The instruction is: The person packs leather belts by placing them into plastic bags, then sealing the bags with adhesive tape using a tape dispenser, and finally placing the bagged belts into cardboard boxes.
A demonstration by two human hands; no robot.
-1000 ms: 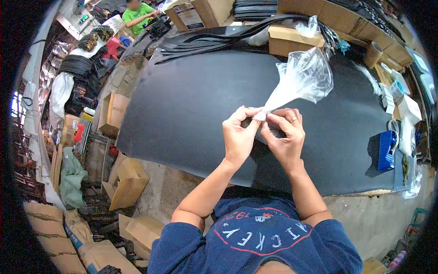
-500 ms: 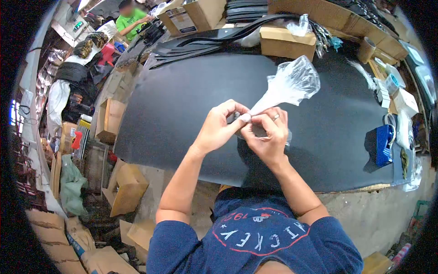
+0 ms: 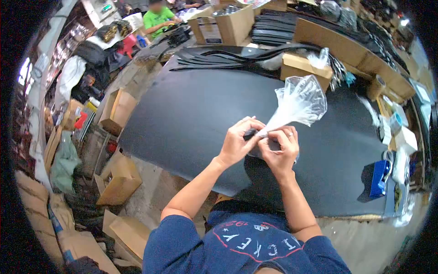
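Observation:
A clear plastic bag (image 3: 299, 102) is bunched to a narrow neck, its open end fanning out away from me. My left hand (image 3: 241, 142) pinches the neck from the left with thumb and fingers. From the other side my right hand (image 3: 281, 148) grips the same gathered neck, a ring on one finger. Part of the bag's lower end shows beneath and beside my right hand; what it contains is hidden. Both hands are held over the black tabletop (image 3: 191, 118), near its front edge.
Black straps (image 3: 214, 61) and a cardboard box (image 3: 305, 68) lie along the table's back. A blue tape dispenser (image 3: 379, 178) stands at the right, near a white box (image 3: 405, 140). Open cartons (image 3: 119, 178) sit on the floor left. A person in green (image 3: 159, 20) works far left.
The camera view has shifted, so the table and its surroundings sit lower and rightward. My hands stay together at the bag's neck, with the fingers slightly re-placed.

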